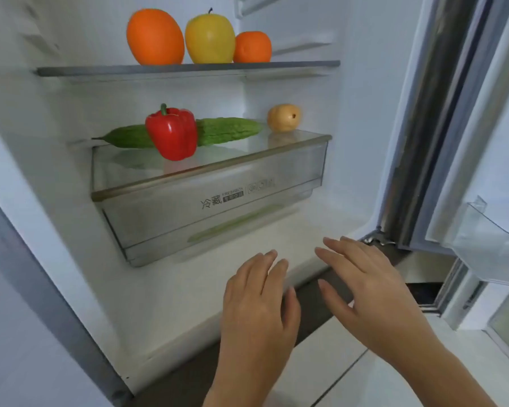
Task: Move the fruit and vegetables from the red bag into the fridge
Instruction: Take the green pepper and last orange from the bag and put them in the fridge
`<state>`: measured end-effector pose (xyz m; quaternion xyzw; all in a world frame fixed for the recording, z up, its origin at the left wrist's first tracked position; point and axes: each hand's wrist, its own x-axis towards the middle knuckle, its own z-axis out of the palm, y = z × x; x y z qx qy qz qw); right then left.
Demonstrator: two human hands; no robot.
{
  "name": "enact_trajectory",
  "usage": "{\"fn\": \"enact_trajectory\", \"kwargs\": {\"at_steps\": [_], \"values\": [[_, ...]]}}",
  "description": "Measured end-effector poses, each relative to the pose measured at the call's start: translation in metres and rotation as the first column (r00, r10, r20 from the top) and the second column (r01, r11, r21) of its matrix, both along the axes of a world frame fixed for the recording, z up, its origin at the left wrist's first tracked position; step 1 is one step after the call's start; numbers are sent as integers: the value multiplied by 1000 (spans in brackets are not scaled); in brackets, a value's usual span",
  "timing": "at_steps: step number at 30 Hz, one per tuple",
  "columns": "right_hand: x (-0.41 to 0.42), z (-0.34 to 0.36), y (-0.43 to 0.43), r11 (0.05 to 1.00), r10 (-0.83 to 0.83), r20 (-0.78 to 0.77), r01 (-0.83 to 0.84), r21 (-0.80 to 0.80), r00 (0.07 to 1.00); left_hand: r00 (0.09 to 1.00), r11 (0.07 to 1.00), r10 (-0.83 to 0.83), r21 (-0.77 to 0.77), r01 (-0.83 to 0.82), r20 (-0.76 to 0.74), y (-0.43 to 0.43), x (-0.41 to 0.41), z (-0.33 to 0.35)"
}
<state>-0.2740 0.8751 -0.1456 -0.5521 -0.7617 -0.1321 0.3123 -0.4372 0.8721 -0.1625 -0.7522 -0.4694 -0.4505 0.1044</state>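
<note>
Inside the open fridge (pixel 365 113), produce on 2 levels, all well above and beyond both hands.

Upper shelf (pixel 188 69): 3 items in a row, each touching or just beside the next. Large orange (pixel 155 36) at left, yellow apple (pixel 209 38) in the middle, stem up, small orange (pixel 252 47) at right.

Glass cover (pixel 247 148) over the clear drawer (pixel 218 212): 3 items. Red bell pepper (pixel 172 135) upright, stem up, near the front edge. Bitter gourd (pixel 227 130) lying on its side directly behind the pepper, its ends showing either side. Tan round fruit (pixel 283 117) at the right rear, apart from the gourd. Drawer pushed in, printed lettering on its front.

Left hand (pixel 257 301): palm down, fingers (pixel 272 259) straight and close together, grasping nothing, over the front lip of the white fridge floor (pixel 203 289) below the drawer. Contact with the floor cannot be told.

Right hand (pixel 370 286): palm down, fingers spread and relaxed, grasping nothing, just beside the left hand, over the dark sill at the lower right corner.

Surroundings: door (pixel 453 113) swung open at right, with 1 clear door bin (pixel 488 239); white interior walls; pale floor tiles at the bottom right.
</note>
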Motion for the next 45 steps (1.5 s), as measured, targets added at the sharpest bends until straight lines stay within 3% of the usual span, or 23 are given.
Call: {"fn": "enact_trajectory", "kwargs": {"at_steps": [6, 11, 23, 32, 45], "values": [[55, -10, -72, 978, -207, 2, 207, -29, 978, 977, 977, -212, -32, 212, 11, -27, 64, -6], [109, -17, -146, 898, -440, -24, 440, -2, 898, 905, 905, -424, -53, 422, -30, -65, 131, -6], [202, -14, -359, 609, -788, -96, 793, 16, 608, 573, 573, -819, -94, 814, -29, -227, 273, -1], [221, -8, -501, 376, -918, -126, 926, 32, 377, 329, 334, -942, -86, 939, -60, -349, 331, 13], [209, -18, -710, -49, -986, -161, 999, 7, -47, -74, -65, -994, -109, 992, -82, -551, 395, 1]]}}
